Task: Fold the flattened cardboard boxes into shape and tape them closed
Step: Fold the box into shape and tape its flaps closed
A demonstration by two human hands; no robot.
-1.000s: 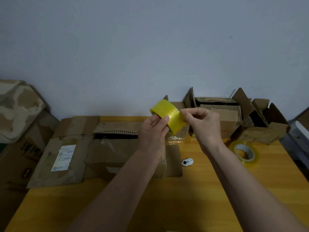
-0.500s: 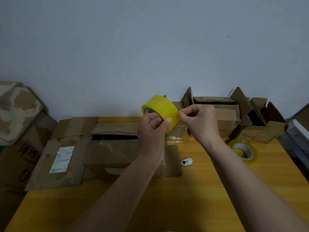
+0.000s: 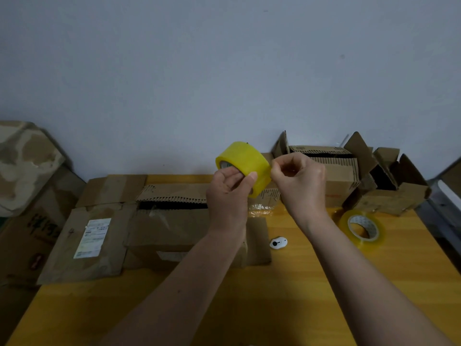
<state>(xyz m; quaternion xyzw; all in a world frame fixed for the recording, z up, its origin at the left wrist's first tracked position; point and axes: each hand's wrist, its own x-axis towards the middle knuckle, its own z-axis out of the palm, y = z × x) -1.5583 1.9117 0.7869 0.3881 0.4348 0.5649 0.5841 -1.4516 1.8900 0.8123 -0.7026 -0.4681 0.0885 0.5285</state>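
My left hand grips a yellow tape roll, held up above the table, thumb on its outer face. My right hand has its fingers curled at the roll's right edge, fingertips pinched against the tape. Below the hands an opened cardboard box lies on the yellow table, its flaps spread flat and a white label on the left flap. Two more boxes with raised flaps, one behind my right hand and one at the far right, stand against the wall.
A second, clear tape roll lies flat on the table at the right. A small white cutter lies between the box and my right forearm. Brown cardboard sheets lean at the far left. The wall is close behind.
The roll has risen a little and turned, so that its core opening now faces left. My right hand keeps picking at its right edge.
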